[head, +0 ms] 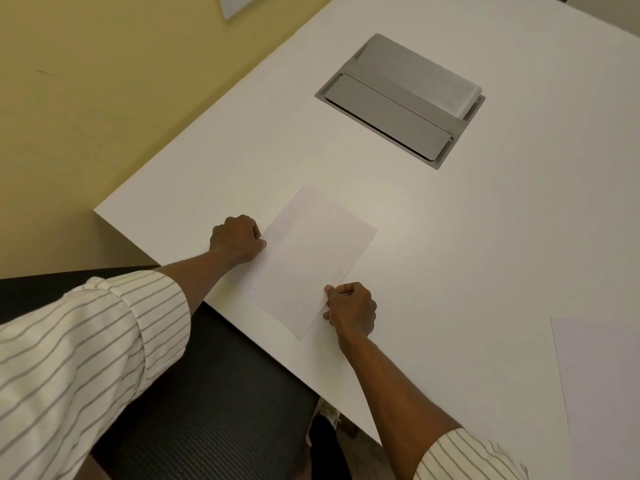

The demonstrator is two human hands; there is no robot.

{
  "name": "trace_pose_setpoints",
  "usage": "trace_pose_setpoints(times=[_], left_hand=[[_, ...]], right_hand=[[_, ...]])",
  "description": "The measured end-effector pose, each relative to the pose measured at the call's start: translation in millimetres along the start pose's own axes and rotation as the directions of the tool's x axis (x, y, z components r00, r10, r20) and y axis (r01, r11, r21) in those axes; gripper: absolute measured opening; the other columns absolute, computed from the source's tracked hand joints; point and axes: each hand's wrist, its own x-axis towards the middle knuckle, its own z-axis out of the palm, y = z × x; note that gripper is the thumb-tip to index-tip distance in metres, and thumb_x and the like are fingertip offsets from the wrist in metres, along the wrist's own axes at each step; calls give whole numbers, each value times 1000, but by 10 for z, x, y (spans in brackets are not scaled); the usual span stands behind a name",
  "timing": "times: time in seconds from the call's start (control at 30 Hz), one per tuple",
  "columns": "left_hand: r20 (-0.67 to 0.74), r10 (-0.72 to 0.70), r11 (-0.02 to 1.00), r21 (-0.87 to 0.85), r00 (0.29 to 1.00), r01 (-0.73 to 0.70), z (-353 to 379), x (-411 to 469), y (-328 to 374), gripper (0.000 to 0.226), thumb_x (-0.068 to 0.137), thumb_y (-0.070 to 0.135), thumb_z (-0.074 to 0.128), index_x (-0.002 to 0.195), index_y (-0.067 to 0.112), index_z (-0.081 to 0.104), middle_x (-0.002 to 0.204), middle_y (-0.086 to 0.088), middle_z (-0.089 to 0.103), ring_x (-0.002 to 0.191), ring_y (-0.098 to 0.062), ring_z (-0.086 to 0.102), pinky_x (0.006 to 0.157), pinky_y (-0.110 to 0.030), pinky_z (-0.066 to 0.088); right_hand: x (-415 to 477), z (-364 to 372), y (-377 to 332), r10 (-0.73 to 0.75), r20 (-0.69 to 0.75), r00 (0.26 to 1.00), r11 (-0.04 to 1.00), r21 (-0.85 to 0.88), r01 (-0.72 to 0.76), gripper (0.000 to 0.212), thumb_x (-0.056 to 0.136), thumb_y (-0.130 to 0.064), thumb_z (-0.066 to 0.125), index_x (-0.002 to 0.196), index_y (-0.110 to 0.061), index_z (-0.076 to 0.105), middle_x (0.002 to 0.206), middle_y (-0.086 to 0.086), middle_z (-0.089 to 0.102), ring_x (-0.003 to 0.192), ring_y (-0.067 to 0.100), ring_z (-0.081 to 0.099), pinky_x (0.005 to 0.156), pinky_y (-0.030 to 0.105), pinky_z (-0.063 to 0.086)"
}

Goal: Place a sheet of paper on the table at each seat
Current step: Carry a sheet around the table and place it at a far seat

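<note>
Yellow wall (86,116) is seen behind a white counter (450,237), whose near corner falls at the left of the view. A grey cable hatch (398,98) is set flush into the counter top, well apart from the work area, so the paper is laid clear of it. A dark chair seat (214,410) is tucked below the counter edge; the sheet is presumably being squared to this seat. A second sheet (602,393) lies flat at the right, cut off by the frame, judged to mark the neighbouring seat. The sheet of paper (304,261) lies flat on the counter just in front of the chair, its long sides angled to the counter edge. It is held at two opposite edges, likely so it can be aligned without creasing. The left hand (237,239) is curled, pinching the left edge. The right hand (351,311) is curled, pinching the right edge near the near corner. Striped sleeves (86,358) are rolled back.
</note>
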Motion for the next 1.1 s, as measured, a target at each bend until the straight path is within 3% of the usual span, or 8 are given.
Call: trace_pose_setpoints(times=[0.17,0.3,0.43,0.53,0.7,0.9,1.1], left_hand=[[10,9,999,46,1000,-10,49,68,-30,15,92,34,74,92,20,68,110,-11,74,106,-36,69,99,-41,53],[-8,15,996,86,1000,-14,79,121,-27,18,89,36,75,94,21,66,111,-10,74,107,-35,69,102,-41,53],[-50,11,992,130,999,-5,128,160,-25,36,90,37,76,114,12,66,117,-11,73,113,-36,69,103,-43,52],[-65,11,985,173,998,0,147,168,-5,35,91,36,73,115,11,68,118,-10,73,114,-34,69,106,-44,50],[-130,-14,977,209,991,41,175,138,56,23,94,30,67,108,11,72,111,-10,75,108,-34,70,107,-42,43],[-136,-63,958,270,989,98,196,171,81,38,92,49,72,103,13,72,106,-10,76,104,-33,72,104,-40,42],[-136,-87,956,268,987,121,200,235,79,41,87,53,76,98,14,74,102,-11,77,102,-34,72,102,-42,42]], right_hand=[[22,17,-72,16,12,1000,997,-73,-15,23,93,-46,74,93,-27,62,76,-7,77,76,23,80,88,41,62],[37,34,-61,18,0,1000,996,-85,-18,30,92,-50,73,102,-27,57,65,-5,74,76,23,79,87,39,59],[24,38,-25,17,-20,1000,999,-36,-17,37,95,-54,69,111,-28,48,63,-3,75,69,20,77,78,36,51],[17,32,-5,1,-24,1000,999,-43,-2,32,97,-48,66,114,-29,46,63,-2,75,70,18,76,71,33,44],[30,28,-10,-11,-8,1000,998,-66,10,30,98,-47,63,115,-29,46,62,0,75,81,22,76,78,35,47],[33,16,8,-14,4,1000,998,-69,14,27,99,-48,61,113,-30,46,58,-1,74,80,21,75,75,35,44],[55,15,21,-31,20,999,996,-82,33,27,100,-51,58,111,-30,45,60,-1,74,74,23,78,80,37,52]])
